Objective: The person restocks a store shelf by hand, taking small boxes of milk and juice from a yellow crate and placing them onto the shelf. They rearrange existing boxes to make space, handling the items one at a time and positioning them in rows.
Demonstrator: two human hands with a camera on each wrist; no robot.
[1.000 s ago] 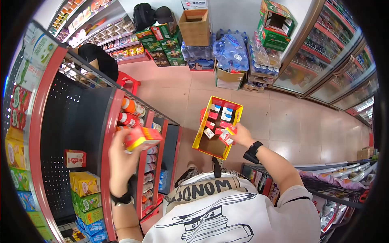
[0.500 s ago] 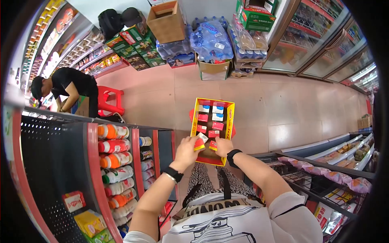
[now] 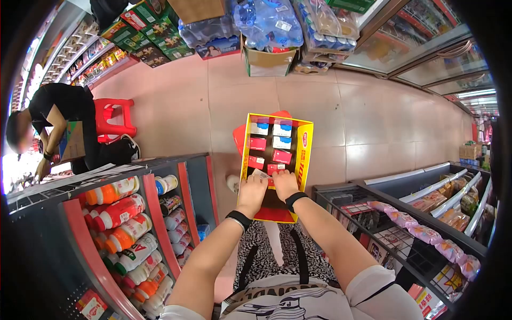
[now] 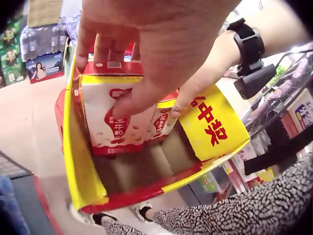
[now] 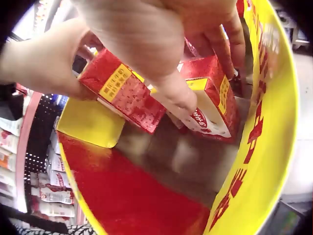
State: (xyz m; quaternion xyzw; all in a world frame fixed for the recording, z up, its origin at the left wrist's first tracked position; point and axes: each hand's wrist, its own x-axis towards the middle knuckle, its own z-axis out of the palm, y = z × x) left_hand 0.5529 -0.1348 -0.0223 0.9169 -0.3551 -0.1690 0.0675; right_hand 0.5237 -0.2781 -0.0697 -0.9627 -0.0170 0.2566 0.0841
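Observation:
An open yellow and red box [image 3: 305,144] sits in front of me, with red stool parts showing beneath it. Several small drink cartons [image 3: 281,156] stand in rows at its far end. My left hand [image 3: 253,193] grips a red and white milk carton [image 4: 105,120] inside the box, thumb on its front, fingers over the far side. Beside it, my right hand [image 3: 285,185] holds another such milk carton [image 5: 222,115], its thumb pressed on the white face. Bare brown cardboard shows at the near end of the box bottom.
A shelf [image 3: 80,229] of bottles [image 3: 128,234] runs along the left. On the right stands a black wire rack [image 3: 368,224] with snack packs. A person [image 3: 66,122] in black bends near a red stool [image 3: 114,120]. Shrink-wrapped bottles [image 3: 269,24] are stacked ahead.
My left hand has come from the shelf side to the box, bringing a milk carton down into it. The right hand has stayed at the box with its carton. The view has turned toward the box.

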